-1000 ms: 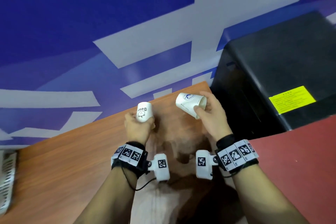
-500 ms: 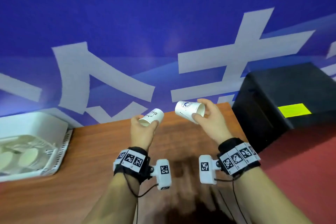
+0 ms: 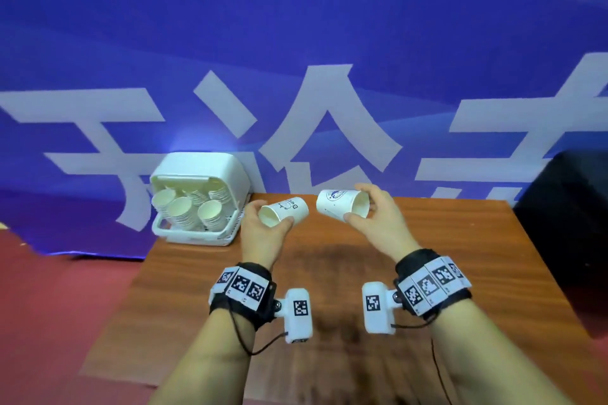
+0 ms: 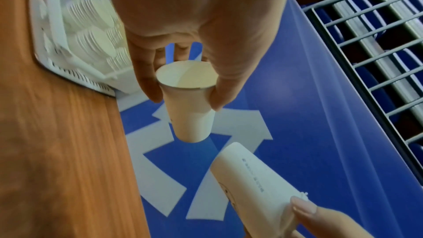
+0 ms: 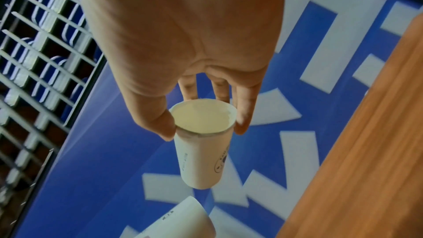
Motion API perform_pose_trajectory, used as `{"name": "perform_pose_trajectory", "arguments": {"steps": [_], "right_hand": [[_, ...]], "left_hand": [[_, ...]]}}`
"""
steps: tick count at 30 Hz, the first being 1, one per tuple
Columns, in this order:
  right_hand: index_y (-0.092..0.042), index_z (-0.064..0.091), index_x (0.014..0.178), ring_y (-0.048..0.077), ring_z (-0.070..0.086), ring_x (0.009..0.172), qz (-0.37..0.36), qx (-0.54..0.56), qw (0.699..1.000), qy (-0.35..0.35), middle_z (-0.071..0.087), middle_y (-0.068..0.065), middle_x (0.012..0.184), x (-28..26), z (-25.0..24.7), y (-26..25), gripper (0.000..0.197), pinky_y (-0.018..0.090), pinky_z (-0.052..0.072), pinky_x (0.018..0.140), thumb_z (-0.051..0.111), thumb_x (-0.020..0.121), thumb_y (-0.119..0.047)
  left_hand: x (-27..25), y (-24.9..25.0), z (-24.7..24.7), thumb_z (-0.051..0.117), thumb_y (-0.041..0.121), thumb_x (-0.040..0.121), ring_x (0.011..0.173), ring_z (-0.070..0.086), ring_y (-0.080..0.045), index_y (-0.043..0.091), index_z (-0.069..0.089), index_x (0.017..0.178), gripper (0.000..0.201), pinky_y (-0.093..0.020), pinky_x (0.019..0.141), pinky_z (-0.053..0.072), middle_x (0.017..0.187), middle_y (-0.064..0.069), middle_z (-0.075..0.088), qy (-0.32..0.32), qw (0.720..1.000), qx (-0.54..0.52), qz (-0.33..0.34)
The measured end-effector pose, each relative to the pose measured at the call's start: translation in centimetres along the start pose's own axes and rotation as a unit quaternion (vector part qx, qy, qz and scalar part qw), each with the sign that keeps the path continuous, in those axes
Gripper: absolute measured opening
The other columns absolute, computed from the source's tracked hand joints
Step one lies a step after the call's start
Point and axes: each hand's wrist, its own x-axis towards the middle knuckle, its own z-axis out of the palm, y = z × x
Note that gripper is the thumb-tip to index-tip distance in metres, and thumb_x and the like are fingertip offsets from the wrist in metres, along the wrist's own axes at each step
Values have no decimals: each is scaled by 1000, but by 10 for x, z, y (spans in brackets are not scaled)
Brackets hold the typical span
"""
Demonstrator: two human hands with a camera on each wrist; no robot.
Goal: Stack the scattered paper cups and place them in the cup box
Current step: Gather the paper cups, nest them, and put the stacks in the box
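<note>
My left hand (image 3: 263,230) grips a white paper cup (image 3: 284,210) (image 4: 188,104) near its rim, lying on its side above the wooden table (image 3: 460,256). My right hand (image 3: 378,220) grips a second white cup with a blue logo (image 3: 340,207) (image 5: 201,144) at the rim, also tipped sideways. The two cups' bases face each other with a small gap between them. The white cup box (image 3: 197,197) (image 4: 75,42) stands at the table's back left corner, holding several stacks of cups. In each wrist view the other cup shows at the bottom edge.
A blue banner with large white characters (image 3: 296,76) rises right behind the table. A black box (image 3: 569,223) stands at the table's right side. Red floor (image 3: 49,289) lies to the left, below the table edge.
The head view has swung left, bringing the cup box fully into sight. The left cup has tipped onto its side, and both cups stay gripped, close together.
</note>
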Motion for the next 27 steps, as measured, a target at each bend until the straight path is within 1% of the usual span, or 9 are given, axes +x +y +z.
{"name": "perform_pose_trajectory", "arguments": {"steps": [2,7,9,12,15,17,20,24,27], "right_hand": [[-29,51,133,17,54,117,-10,-3,1000,-10,49,-3,129,-11,31,-17,64,39,47,101,80,75,-23],[-29,50,134,17,54,117,-33,-12,998,-47,51,-1,130,-24,91,-53,68,35,48,98,81,74,-23],[-29,51,134,18,55,116,-44,-15,997,-59,52,0,130,-24,111,-65,68,36,48,98,81,74,-22],[-29,50,134,19,55,117,-48,-24,996,-78,50,0,129,-21,139,-74,68,40,48,100,82,74,-23],[-30,52,132,18,55,117,-52,-25,994,-97,51,0,129,-14,164,-77,67,42,49,100,82,73,-21],[-30,53,131,18,55,116,-56,-31,992,-105,52,1,129,-6,179,-79,66,41,49,100,82,73,-20],[-31,53,130,19,56,116,-57,-34,991,-113,54,2,129,14,203,-79,66,39,48,100,83,72,-21],[-34,53,131,18,56,114,-46,-34,991,-117,54,1,127,47,230,-73,68,43,48,100,83,70,-27],[-34,52,131,18,55,116,-28,-34,992,-116,53,0,128,75,246,-66,70,44,48,101,82,68,-31]], "left_hand": [[3,-20,-39,78,46,48,97,65,-25,53,48,98,58,-56,83,56,107,2,63,8,1000,16,4],[3,-38,-120,75,44,50,98,62,-24,41,52,108,62,-53,85,55,109,-3,61,42,998,42,8],[3,-38,-145,72,43,51,99,61,-23,40,53,112,64,-52,87,55,115,-4,57,47,998,40,-8],[6,-41,-174,72,39,56,105,55,-21,38,53,115,62,-46,95,52,122,-5,48,55,997,56,-3],[14,-48,-195,75,25,69,104,47,-17,35,54,124,60,-37,105,43,125,-6,41,61,995,79,0],[24,-54,-206,76,28,67,111,47,-20,31,53,131,68,-39,107,41,126,-7,42,60,994,91,12],[48,-62,-219,77,39,59,119,48,-21,32,52,132,78,-42,106,42,125,-6,49,56,993,105,24],[96,-68,-228,83,26,70,110,48,-15,25,49,136,74,-34,102,42,125,-4,44,50,989,137,23],[137,-72,-226,83,26,70,113,50,-19,22,49,136,74,-35,102,42,123,-2,44,29,985,169,29]]}}
